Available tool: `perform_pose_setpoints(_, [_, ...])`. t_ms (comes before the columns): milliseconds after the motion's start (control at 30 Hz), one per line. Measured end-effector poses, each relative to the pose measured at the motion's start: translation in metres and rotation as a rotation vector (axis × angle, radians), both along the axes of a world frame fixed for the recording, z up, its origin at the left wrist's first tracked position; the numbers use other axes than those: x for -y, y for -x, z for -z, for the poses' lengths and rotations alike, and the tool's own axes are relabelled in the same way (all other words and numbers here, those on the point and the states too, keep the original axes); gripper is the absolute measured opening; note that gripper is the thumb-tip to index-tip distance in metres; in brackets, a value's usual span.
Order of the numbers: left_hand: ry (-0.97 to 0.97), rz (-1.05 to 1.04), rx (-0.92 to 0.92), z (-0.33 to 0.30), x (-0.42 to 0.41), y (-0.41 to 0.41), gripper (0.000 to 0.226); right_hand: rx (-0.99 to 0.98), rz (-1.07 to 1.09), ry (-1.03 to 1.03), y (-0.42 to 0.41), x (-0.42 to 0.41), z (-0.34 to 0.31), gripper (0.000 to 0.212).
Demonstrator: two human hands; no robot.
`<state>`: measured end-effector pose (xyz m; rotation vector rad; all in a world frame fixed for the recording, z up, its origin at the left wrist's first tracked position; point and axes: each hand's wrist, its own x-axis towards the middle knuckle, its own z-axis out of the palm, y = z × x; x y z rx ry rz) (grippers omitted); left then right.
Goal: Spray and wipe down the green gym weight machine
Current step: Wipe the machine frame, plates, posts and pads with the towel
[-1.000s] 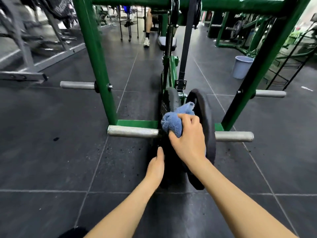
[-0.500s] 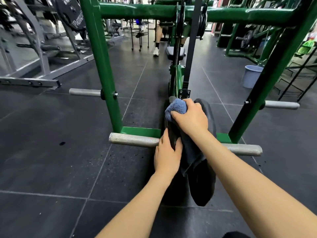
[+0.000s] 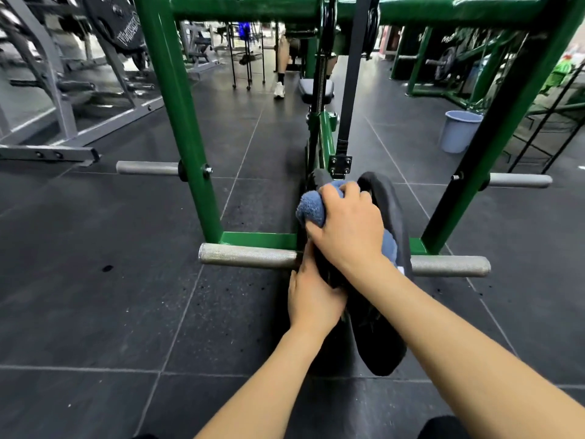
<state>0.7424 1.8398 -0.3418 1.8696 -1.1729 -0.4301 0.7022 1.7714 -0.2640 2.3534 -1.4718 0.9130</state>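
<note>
Your right hand (image 3: 348, 229) clutches the blue cloth (image 3: 311, 206) atop the upright black plate (image 3: 384, 198); your left hand (image 3: 311, 299) grips the plate's near edge, just below.

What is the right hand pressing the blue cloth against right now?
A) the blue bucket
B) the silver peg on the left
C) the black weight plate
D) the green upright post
C: the right hand grips the blue cloth bunched against the top of the black weight plate at the machine's centre, while the left hand holds the plate's near edge lower down.
</note>
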Motion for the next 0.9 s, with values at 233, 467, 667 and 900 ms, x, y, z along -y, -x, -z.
perform_pose_setpoints(233, [-0.017,0.04,-0.179,0.009,-0.003,-0.001,0.086,0.326,-0.081,-0.555,-0.004,0.065,-0.028,0.035])
perform_pose_setpoints(467, [-0.063,0.125,-0.162,0.031,-0.031,-0.001,0.095,0.391,-0.167,-0.354,0.028,-0.011,0.012,0.043])
perform_pose_setpoints(667, [0.003,0.132,-0.111,0.01,-0.009,-0.007,0.09,0.171,-0.166,-0.221,0.035,-0.031,0.022,0.045])
perform_pose_setpoints(900, [0.021,0.054,-0.251,0.013,0.003,0.0,0.088,0.207,-0.075,-0.494,0.0,0.046,-0.028,0.034])
